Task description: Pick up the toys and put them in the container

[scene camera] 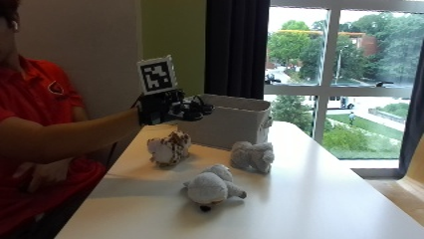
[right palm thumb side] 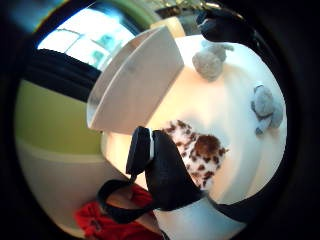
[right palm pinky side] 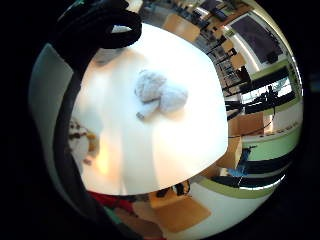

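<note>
Three plush toys lie on the white table [scene camera: 318, 199]. A brown-spotted one [scene camera: 169, 148] [right palm thumb side: 197, 152] is nearest the person, a grey one [scene camera: 252, 156] [right palm thumb side: 210, 62] sits in front of the container, and a pale grey one [scene camera: 211, 187] [right palm pinky side: 159, 95] [right palm thumb side: 266, 107] lies closer to the table's front. The light grey container [scene camera: 228, 119] [right palm thumb side: 137, 82] stands behind them. My gloved right hand [scene camera: 173, 107] hovers above the table, over the spotted toy and beside the container's near corner. Its fingers are relaxed and hold nothing.
A dark curtain [scene camera: 235, 47] and a large window [scene camera: 344, 74] are behind the table. A wooden chair [right palm pinky side: 177, 210] stands beside the table's edge. The person's bare hand [scene camera: 43, 174] rests in their lap.
</note>
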